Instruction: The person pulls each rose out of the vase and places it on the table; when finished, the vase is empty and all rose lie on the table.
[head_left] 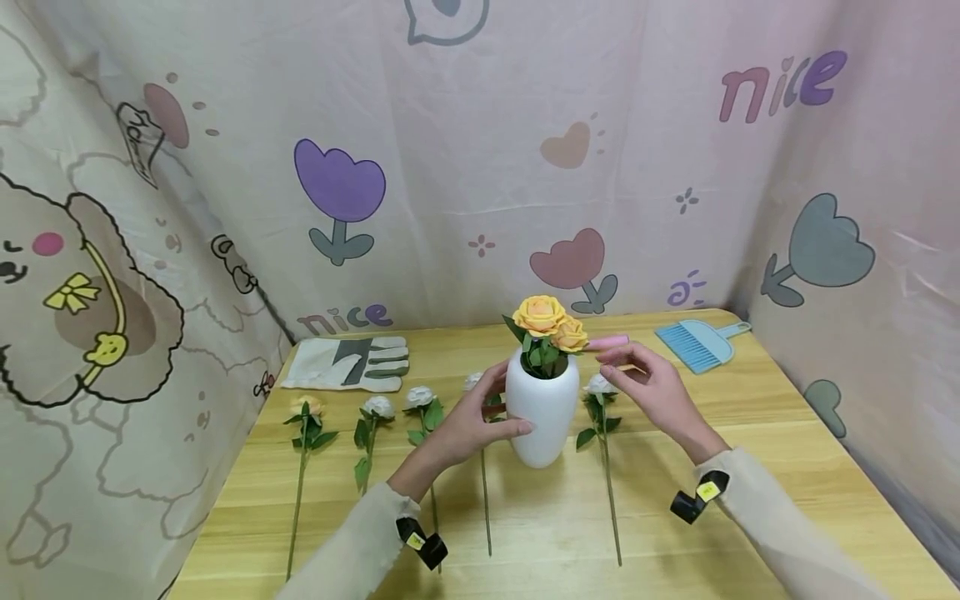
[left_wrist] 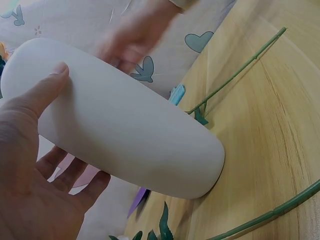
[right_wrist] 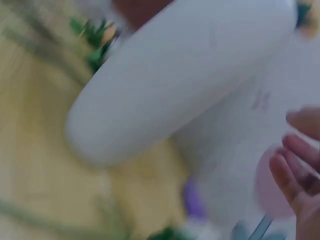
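A white vase holds two yellow roses with green leaves at its mouth. My left hand grips the vase from its left side; in the left wrist view the thumb lies along the white wall and the other fingers go round behind. The base is at the tabletop. To the right of the vase, my right hand is in the air with fingers loosely bent and nothing in them, also in the blurred right wrist view. A white rose lies below that hand, its stem pointing toward me.
Left of the vase lie a pale yellow rose and several white roses. Farther back are work gloves, a pink cylindrical thing, and a blue dustpan and brush. Printed curtains close in the table.
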